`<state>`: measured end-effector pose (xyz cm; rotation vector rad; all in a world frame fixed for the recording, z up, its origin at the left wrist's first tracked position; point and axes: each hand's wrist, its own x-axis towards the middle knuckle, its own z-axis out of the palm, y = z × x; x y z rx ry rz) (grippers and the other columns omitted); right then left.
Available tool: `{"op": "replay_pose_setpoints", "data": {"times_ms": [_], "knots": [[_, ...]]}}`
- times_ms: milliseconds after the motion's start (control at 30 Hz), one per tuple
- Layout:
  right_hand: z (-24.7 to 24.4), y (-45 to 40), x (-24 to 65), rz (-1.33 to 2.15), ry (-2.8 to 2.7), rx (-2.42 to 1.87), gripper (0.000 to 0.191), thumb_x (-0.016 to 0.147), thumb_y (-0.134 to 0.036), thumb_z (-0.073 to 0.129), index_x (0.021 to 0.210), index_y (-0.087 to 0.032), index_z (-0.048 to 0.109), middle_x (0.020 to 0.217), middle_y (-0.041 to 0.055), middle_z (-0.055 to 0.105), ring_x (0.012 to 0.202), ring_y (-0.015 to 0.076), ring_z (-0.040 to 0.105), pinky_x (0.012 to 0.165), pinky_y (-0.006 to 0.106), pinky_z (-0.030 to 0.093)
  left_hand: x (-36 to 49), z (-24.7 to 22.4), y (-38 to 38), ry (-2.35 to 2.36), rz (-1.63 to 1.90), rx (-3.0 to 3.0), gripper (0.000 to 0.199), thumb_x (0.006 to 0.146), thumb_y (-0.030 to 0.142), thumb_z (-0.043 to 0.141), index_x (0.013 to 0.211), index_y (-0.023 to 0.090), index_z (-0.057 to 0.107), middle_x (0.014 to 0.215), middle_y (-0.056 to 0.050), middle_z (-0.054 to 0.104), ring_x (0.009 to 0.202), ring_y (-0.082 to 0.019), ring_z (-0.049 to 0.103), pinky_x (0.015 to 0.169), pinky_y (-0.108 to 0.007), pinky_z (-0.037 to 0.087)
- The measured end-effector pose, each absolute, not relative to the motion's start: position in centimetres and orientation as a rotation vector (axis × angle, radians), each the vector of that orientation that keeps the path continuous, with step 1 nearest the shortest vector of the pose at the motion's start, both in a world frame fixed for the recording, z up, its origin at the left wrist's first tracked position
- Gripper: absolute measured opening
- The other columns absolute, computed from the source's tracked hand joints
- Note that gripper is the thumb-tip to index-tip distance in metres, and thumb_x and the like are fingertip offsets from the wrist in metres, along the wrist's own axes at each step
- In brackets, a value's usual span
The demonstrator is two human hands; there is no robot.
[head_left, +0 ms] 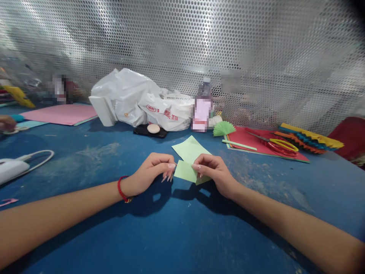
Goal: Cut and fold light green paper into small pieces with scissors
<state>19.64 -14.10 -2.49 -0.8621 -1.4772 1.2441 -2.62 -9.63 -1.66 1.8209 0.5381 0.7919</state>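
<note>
A light green sheet of paper (185,171) is held up just above the blue table, between my hands. My right hand (215,173) pinches it between thumb and fingers near its right part. At its left edge, my left hand (155,171) has thumb and forefinger closed together, the other fingers curled beneath. Behind this piece lies another pale green area of paper (190,147) with a pointed top; whether both belong to one folded sheet, I cannot tell. A red cord bracelet (122,189) circles my left wrist.
Red-handled scissors (282,147), a green paper fan (224,128) and a folded green strip (239,145) lie around red paper (242,137). Farther back stand white plastic bags (128,95) and a bottle (202,106). Another person's hand (7,123) is far left, near pink paper (61,114).
</note>
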Motion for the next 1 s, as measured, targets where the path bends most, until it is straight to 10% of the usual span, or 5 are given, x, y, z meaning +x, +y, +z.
{"op": "replay_pose_setpoints", "data": {"times_ms": [633, 1000], "knots": [[-2.3, -14.9, 19.2, 1.18, -1.93, -0.875, 0.021, 0.09, -0.035, 0.062, 0.078, -0.017, 0.064, 0.065, -0.0041, 0.05, 0.059, 0.0092, 0.041, 0.055, 0.022, 0.032, -1.9, -1.1, -10.9, 0.495, 0.57, 2.419, 0.034, 0.099, 0.031, 0.041, 0.069, 0.017, 0.043, 0.065, 0.004, 0.039, 0.061, -0.01, 0.036, 0.062, -0.024, 0.032], [-2.1, -14.3, 19.6, 1.629, -1.623, -0.764, 0.018, 0.081, -0.03, 0.07, 0.073, -0.015, 0.064, 0.064, -0.0005, 0.064, 0.062, 0.0124, 0.063, 0.063, 0.024, 0.048, -2.4, -1.1, -10.2, 0.625, 0.69, 2.015, 0.038, 0.093, 0.039, 0.05, 0.063, 0.016, 0.044, 0.062, 0.004, 0.036, 0.058, -0.009, 0.033, 0.054, -0.023, 0.028]]}}
